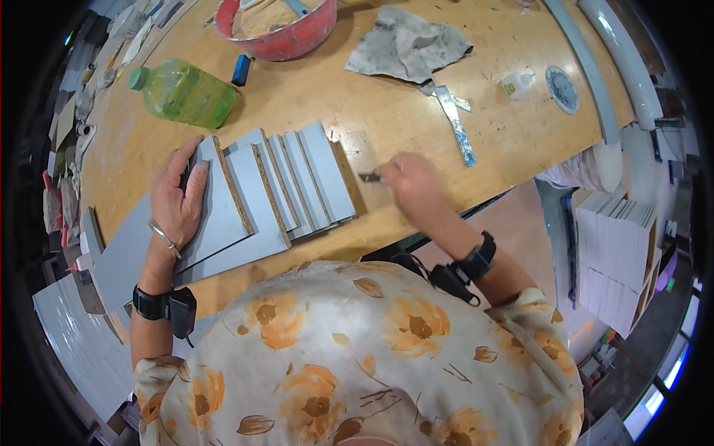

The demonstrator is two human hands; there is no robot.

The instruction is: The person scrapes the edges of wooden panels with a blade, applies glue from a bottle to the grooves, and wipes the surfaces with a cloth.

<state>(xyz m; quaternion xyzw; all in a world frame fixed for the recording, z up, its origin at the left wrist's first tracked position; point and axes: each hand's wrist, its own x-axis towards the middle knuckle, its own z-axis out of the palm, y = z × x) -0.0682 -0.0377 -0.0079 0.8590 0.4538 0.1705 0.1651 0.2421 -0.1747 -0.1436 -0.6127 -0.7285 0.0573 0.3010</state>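
My left hand [181,195] lies flat on the top grey board [219,212] of an overlapping stack of grey laminated boards [316,175] on the wooden workbench [372,104]. The boards fan out to the right, showing brown chipboard edges. My right hand [413,182] is closed on a small dark flat blade [370,177], held just right of the stack's rightmost board, above the bench surface. Both wrists carry black straps.
A green plastic bottle [184,93] lies behind the stack. Further back sit a red basin [279,33], a grey rag [407,48], a metal strip [455,123], a small glue bottle [517,84] and a round disc [562,89]. More stacked panels [617,253] stand at the right.
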